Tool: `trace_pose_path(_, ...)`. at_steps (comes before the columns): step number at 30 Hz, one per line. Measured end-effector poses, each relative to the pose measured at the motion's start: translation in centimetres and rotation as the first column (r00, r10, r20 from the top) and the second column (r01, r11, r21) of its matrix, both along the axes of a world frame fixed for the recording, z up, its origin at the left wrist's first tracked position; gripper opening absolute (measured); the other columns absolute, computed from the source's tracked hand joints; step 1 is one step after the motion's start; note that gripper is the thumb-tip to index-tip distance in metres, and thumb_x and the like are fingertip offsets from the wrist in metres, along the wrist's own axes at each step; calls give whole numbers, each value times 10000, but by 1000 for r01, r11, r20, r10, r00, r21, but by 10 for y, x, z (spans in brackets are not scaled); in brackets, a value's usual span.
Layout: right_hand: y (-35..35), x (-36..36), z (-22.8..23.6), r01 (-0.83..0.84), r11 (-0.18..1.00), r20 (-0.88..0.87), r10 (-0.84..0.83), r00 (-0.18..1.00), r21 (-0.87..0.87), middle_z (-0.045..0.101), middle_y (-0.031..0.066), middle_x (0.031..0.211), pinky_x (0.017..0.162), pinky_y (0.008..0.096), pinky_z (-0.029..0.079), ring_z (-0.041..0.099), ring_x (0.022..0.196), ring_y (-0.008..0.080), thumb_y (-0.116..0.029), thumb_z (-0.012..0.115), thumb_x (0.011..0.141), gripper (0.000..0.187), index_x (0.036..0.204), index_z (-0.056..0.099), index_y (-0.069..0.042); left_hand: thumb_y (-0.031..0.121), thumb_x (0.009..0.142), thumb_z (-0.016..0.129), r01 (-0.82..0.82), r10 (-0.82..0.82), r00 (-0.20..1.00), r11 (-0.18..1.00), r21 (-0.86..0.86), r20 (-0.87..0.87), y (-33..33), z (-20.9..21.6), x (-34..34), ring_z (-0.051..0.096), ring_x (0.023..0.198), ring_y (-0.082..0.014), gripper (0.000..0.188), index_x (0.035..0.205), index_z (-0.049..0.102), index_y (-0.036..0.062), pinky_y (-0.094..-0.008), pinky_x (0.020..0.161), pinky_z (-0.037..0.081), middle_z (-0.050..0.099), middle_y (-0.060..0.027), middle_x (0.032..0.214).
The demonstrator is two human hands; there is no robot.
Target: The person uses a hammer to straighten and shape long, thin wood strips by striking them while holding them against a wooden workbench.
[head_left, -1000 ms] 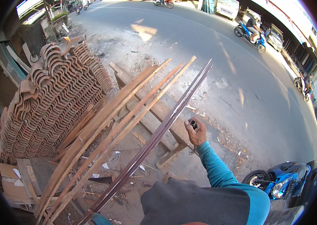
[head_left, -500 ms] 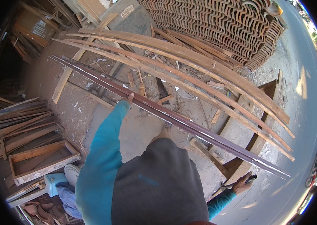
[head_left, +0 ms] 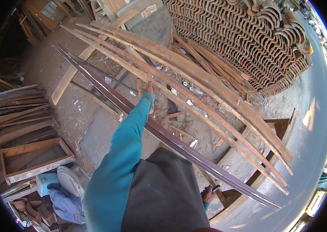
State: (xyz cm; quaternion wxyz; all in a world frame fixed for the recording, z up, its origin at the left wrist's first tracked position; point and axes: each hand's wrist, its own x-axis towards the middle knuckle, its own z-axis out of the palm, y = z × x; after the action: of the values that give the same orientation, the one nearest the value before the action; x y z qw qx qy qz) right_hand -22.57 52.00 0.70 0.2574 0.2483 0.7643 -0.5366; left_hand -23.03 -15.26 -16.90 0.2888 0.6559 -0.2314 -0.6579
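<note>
My left hand (head_left: 147,88) reaches over two dark red-brown strips with white edges (head_left: 171,135). It grips the near edge of the closest long bare wooden strip (head_left: 206,118), its fingers partly hidden. Beyond that strip lie another narrow one (head_left: 194,98) and a wider brown plank (head_left: 225,89), side by side and slanting from far left to near right. Low on the right, my right hand (head_left: 210,193) is closed round a tool with a black handle (head_left: 216,188); its other end is hidden.
Wooden supports (head_left: 68,83) lie crosswise under the far-left ends. Stacked curved roof tiles (head_left: 240,42) stand at the far right, beside a road (head_left: 318,127). Scrap timber (head_left: 20,133), a wooden frame (head_left: 36,154) and a blue container (head_left: 47,181) sit at the left.
My left hand has left the red-brown strips and moved forward to the nearest bare wooden strip. My right hand has swung inward to the left, still holding the black-handled tool.
</note>
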Motion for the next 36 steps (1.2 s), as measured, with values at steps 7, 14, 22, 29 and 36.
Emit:
trace_pose_path(7, 47, 66, -70, 24, 957, 115, -60, 992, 287, 540, 67, 566, 424, 333, 426, 518, 459, 163, -400, 645, 890, 465, 739, 585, 36, 317, 982, 446, 11, -40, 975, 991, -133, -220, -53, -22, -22, 545, 1111, -281, 547, 1483, 282, 170, -404, 1003, 418, 550, -147, 1266)
trace_pose_path(14, 41, 89, -80, 10, 953, 188, -70, 980, 304, 573, 69, 586, 452, 342, 430, 539, 488, 163, -373, 679, 865, 428, 700, 599, 14, 372, 924, 566, -332, 285, 885, 941, -69, -368, -46, -17, -6, 525, 697, -200, 305, 1006, 588, 79, -393, 584, 465, 531, -68, 817)
trace_pose_path(22, -2, 37, -67, 222, 955, 75, -240, 968, 195, 621, 106, 626, 472, 356, 460, 587, 515, 193, -367, 671, 843, 413, 706, 641, 22, 232, 943, 599, -254, 121, 907, 921, -294, -404, -21, 99, 34, 356, 484, -79, 305, 691, 452, 144, -253, 450, 326, 401, 34, 576)
trace_pose_path(29, 10, 18, -97, 153, 977, 10, -157, 988, 151, 582, 79, 584, 468, 343, 436, 550, 487, 171, -395, 671, 847, 421, 728, 631, 7, 276, 947, 625, -251, 55, 912, 857, -449, -406, 6, 165, 48, 368, 502, -94, 292, 747, 488, 114, -262, 475, 341, 417, 25, 607)
trace_pose_path(36, 29, 44, -80, -102, 954, 75, 84, 994, 281, 698, 254, 911, 807, 444, 504, 689, 893, 360, -504, 658, 804, 557, 998, 710, 15, 413, 963, 610, -174, 23, 960, 833, -525, -280, 4, 224, 132, 366, 540, -107, 359, 830, 455, 117, -258, 495, 341, 392, 16, 657)
